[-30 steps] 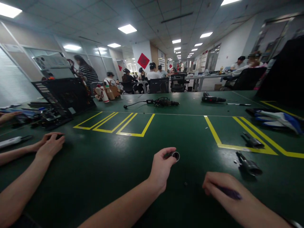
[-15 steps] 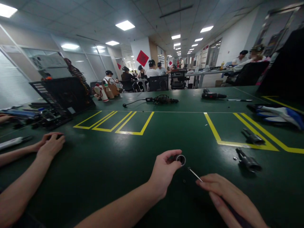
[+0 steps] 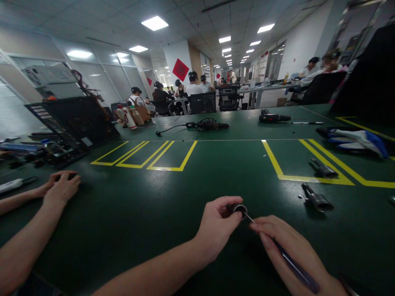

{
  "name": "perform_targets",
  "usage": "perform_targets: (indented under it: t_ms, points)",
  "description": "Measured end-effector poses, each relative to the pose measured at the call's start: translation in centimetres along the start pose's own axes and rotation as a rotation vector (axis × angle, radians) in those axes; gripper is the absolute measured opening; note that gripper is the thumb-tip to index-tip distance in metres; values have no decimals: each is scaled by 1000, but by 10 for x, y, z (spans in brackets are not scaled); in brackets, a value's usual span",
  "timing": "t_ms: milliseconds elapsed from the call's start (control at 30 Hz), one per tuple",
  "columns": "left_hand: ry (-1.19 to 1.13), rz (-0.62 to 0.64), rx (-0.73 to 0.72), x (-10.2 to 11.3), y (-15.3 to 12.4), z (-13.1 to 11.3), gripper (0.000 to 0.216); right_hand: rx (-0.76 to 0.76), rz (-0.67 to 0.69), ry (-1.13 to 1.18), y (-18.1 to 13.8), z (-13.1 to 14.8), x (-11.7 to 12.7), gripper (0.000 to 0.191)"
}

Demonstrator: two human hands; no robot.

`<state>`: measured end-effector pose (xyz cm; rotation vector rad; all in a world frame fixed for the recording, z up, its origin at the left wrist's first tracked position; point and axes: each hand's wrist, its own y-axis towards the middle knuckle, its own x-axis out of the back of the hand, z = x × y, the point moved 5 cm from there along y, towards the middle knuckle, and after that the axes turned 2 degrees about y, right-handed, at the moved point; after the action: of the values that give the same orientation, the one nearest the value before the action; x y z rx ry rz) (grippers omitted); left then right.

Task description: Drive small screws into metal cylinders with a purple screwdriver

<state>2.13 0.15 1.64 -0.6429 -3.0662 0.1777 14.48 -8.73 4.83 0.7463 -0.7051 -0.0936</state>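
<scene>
1. Left hand (image 3: 217,224) pinches a small black cylindrical part with a metal ring (image 3: 239,208) at its open end, thumb and fingers closed round the barrel, so the mouth faces the other hand. The part is held just above the table, in front of the person.
2. Right hand (image 3: 288,246) is curled shut round a slim purple-handled screwdriver (image 3: 294,267), gripped low like a pen; its thin metal shaft points up and left, and the tip meets the ring's edge. That grip looks chosen for fine control at a small opening.
3. Two similar dark cylindrical pieces lie to the right: one (image 3: 316,200) on the bare mat with a tiny washer or screw (image 3: 299,196) beside it, another (image 3: 322,170) across the yellow tape line (image 3: 305,179).
4. Further right lie blue-and-white gloves (image 3: 358,139); at the far edge a black power screwdriver (image 3: 273,118) and a tangle of cable (image 3: 205,124).
5. On the left, another person's hands (image 3: 60,185) rest on the mat, well apart, near an open black computer chassis (image 3: 72,123) and a white-handled tool (image 3: 14,185).
6. All of this sits on a dark green table mat (image 3: 138,205) marked with yellow rectangles, in a long, bright office where other people sit at distant desks under ceiling panels.
</scene>
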Motion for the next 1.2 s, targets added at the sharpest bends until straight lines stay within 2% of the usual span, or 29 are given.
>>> perform_targets:
  t_ms: [233,633,800,900,1067,1133,1200]
  points:
    - [94,3,-132,-2,2,-1,24,42,-36,-16,4,8,4,25]
    - [84,-8,-83,-1,2,-1,24,93,-4,-104,4,15,4,23]
    - [90,3,-80,1,5,1,23,56,-7,-39,2,13,6,20]
    - [72,-28,-90,7,11,0,22,-87,13,87,-1,4,7,18]
    - [39,-151,-38,23,18,-7,28,-577,146,409,-4,-27,-6,29]
    - [15,-153,-7,24,18,-10,33,-673,171,467,-3,-33,-12,32]
    - [-20,-149,16,24,18,-10,34,-705,193,478,-2,-35,-15,33]
